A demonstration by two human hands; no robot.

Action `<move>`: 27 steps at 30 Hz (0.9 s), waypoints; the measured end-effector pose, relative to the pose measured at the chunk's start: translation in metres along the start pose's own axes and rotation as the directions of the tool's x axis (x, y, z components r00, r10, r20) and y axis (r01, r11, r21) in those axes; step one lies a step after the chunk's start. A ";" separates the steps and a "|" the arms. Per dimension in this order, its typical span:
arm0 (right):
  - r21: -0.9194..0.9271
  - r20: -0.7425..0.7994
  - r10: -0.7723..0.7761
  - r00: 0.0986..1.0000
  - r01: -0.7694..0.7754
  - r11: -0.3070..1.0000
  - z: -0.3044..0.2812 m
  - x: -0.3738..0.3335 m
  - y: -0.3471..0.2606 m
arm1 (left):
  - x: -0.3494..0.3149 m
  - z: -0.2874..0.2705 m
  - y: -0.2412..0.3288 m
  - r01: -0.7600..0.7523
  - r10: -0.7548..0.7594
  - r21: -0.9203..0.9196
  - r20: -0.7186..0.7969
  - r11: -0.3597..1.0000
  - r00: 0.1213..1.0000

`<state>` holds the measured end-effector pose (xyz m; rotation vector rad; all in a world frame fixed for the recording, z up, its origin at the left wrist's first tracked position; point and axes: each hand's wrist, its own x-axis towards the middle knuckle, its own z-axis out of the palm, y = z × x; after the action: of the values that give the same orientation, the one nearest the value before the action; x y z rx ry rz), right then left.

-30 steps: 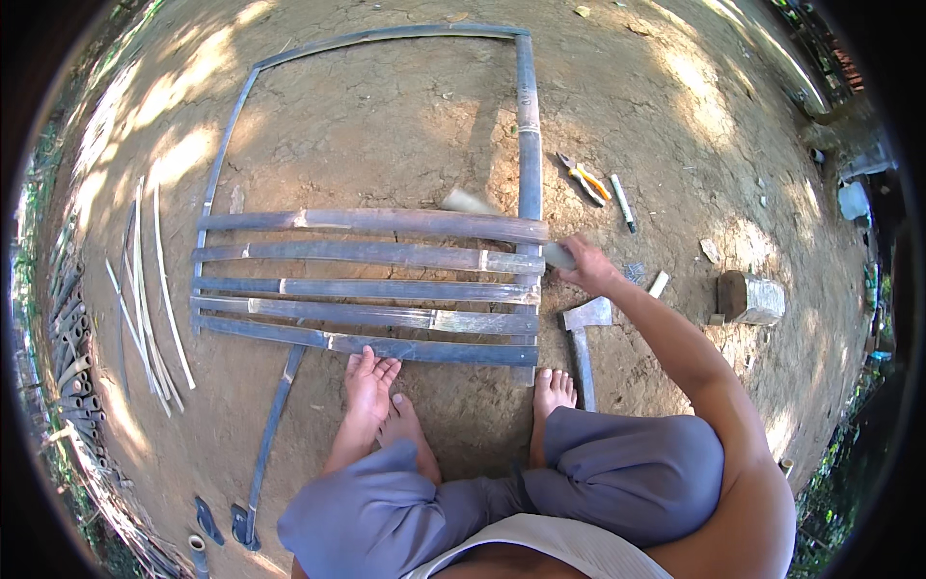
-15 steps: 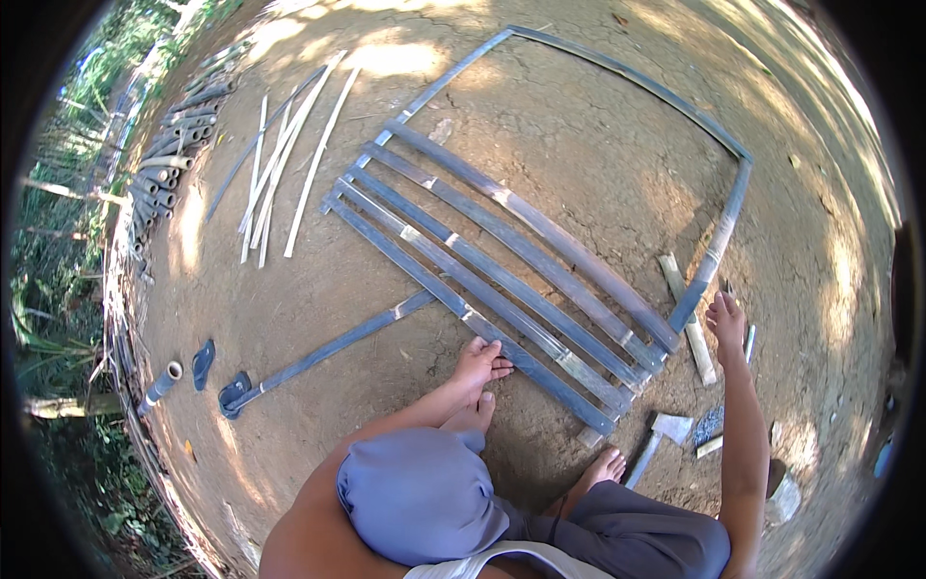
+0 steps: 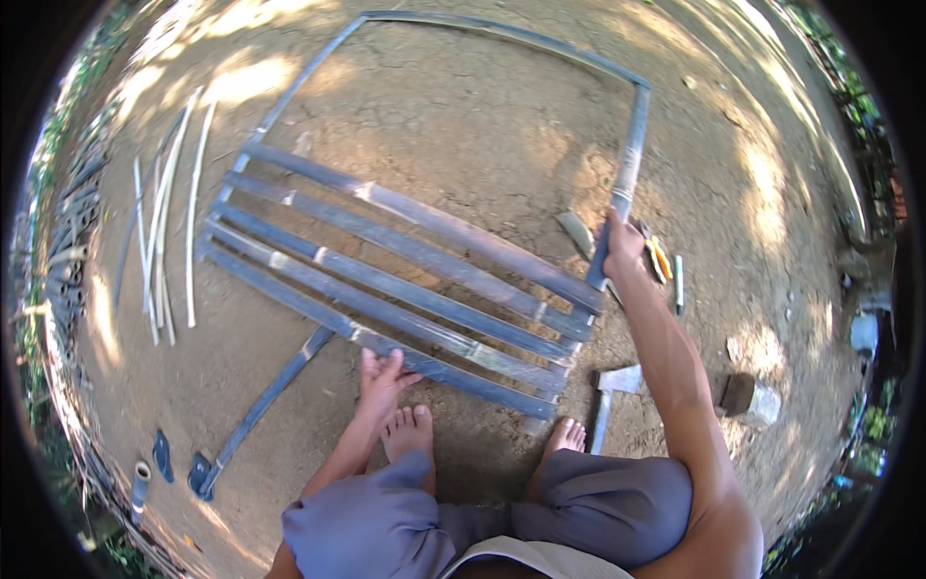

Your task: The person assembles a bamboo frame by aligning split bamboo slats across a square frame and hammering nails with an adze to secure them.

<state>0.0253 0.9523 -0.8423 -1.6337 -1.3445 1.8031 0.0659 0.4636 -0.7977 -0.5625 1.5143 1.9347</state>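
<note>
A bamboo frame [image 3: 502,29] lies before me, with several dark split-bamboo slats [image 3: 434,212] laid side by side across its near half. My left hand [image 3: 384,381] grips the edge of the nearest bamboo slat [image 3: 463,381], left of its middle, with the thumb on top. At the right, my right hand [image 3: 625,246] is wrapped around the frame's right side rail [image 3: 629,159], just beyond the slats' ends. A short piece of wood [image 3: 577,234] lies beside that rail, partly hidden by it.
An axe [image 3: 610,405] lies by my right foot. Near my right forearm are an orange-and-dark object [image 3: 661,259] and a thin rod [image 3: 679,285]. A block [image 3: 752,400] stands farther right. Pale strips [image 3: 164,222], a bamboo pole [image 3: 265,405] and sandals [image 3: 200,475] lie left.
My right hand has come from beside the frame onto its right side rail and closed around it. My left hand stays at the nearest slat. The view has shifted to the right.
</note>
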 end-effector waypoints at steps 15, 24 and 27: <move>-0.139 0.088 -0.046 0.995 0.058 0.989 -0.036 -0.001 0.007 | 0.108 -0.010 0.082 0.105 -0.143 0.292 0.113 0.951 0.983; -0.644 0.712 -0.384 0.588 0.765 -0.024 -0.108 -0.031 0.019 | 0.103 0.014 0.083 0.072 -0.043 0.238 -0.125 0.969 0.991; -0.635 0.369 -0.401 0.839 0.542 0.550 -0.108 -0.011 0.022 | 0.100 0.030 0.067 -0.002 0.029 0.150 -0.178 0.989 0.984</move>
<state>0.1337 0.9764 -0.8405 -1.1823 -2.5347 1.1403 -0.0514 0.5020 -0.8089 -0.6748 1.7644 1.8029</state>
